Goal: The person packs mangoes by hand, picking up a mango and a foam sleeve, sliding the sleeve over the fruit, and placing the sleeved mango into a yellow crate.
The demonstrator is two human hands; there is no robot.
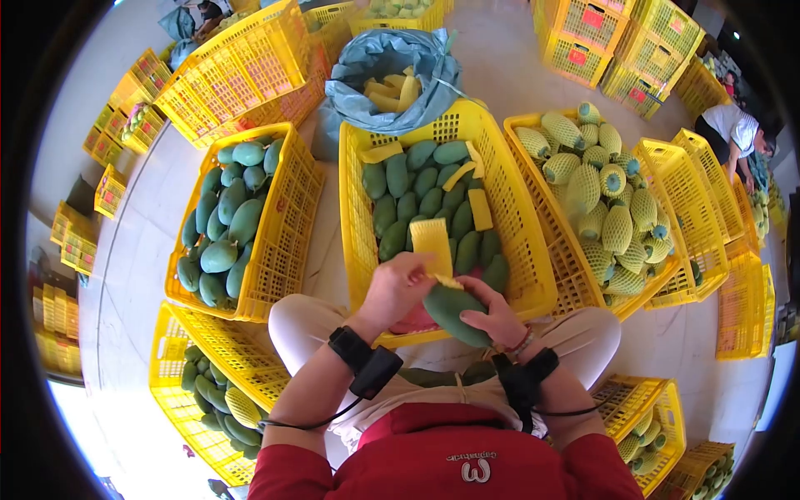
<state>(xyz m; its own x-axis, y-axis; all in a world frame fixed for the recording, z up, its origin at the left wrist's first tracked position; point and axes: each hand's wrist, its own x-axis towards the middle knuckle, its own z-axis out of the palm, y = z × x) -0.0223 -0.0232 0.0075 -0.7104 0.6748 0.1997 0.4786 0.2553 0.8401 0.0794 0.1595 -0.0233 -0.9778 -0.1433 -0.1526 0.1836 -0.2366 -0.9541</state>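
My right hand [498, 315] is wrapped round a large green mango [457, 315], tilted over the near end of the middle yellow crate [533, 267]. My left hand [393, 287] pinches the edge of a yellow foam net sleeve [446, 282] at the mango's upper tip. Just beyond the fingers, a flat yellow foam net [431, 242] overlaps the mangoes in the crate. Rows of green mangoes [429, 179] fill that crate, with a few loose nets on top. Pinkish-red material [415, 321] shows at its near end.
A blue sack [392, 58] of yellow nets sits at the crate's far end. To the left stands a crate of bare mangoes [225, 225]; to the right, one of netted mangoes [612, 192]. Stacked yellow crates [583, 42] rise behind. A person [733, 133] bends at far right.
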